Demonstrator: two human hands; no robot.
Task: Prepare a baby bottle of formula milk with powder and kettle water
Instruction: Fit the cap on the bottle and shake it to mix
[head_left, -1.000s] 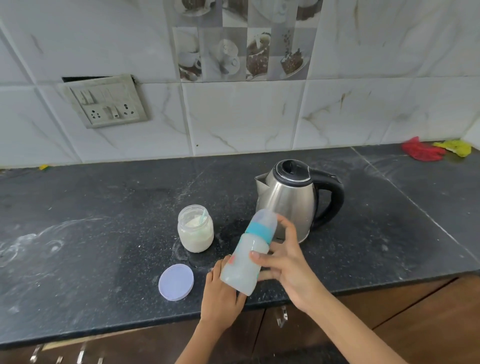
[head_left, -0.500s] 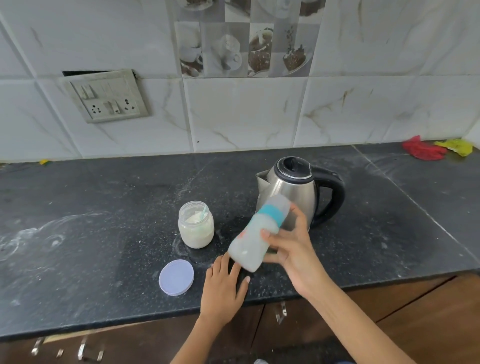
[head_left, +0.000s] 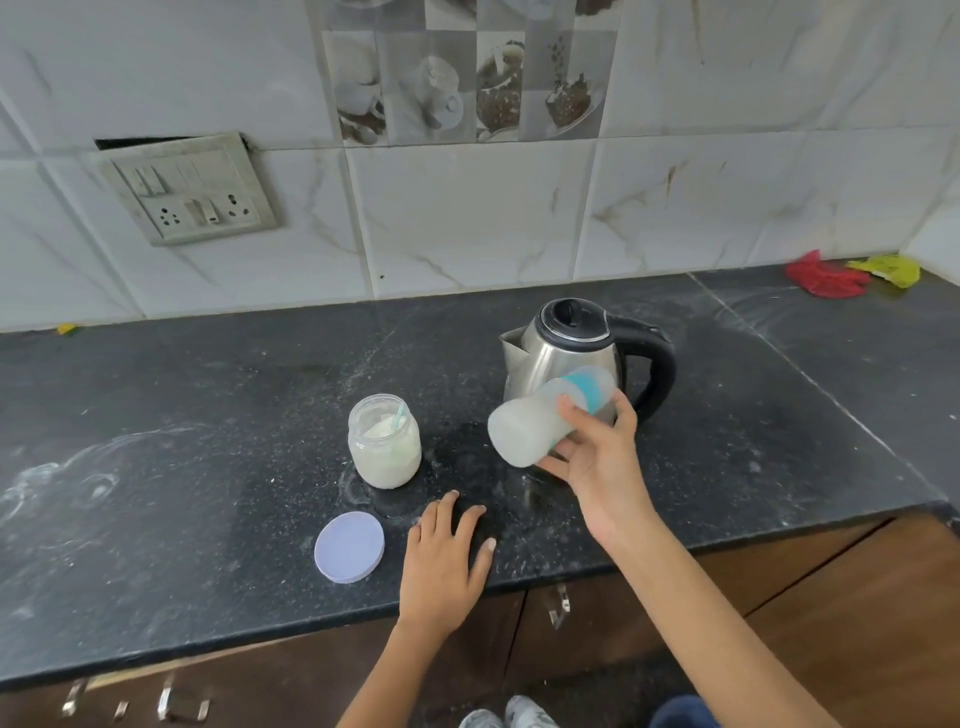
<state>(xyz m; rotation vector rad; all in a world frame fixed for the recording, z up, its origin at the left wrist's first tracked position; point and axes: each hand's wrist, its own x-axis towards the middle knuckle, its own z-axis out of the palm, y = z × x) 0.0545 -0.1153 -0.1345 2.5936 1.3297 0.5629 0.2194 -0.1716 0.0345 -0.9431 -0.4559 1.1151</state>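
Observation:
My right hand grips a capped baby bottle with a teal ring and milky liquid inside. The bottle is tipped almost sideways in the air, just in front of the steel kettle. My left hand lies flat on the black counter near its front edge, fingers apart, holding nothing. An open jar of white powder with a scoop handle inside stands left of the bottle. The jar's lilac lid lies flat on the counter beside my left hand.
A switch and socket plate sits on the tiled wall at the left. Red and yellow cloths lie at the far right back corner. White powder streaks mark the counter's left side. Wooden cabinet doors run below the front edge.
My left hand let go of the bottle and came down flat on the counter. My right hand lifted the bottle up and right, tipping it further toward horizontal.

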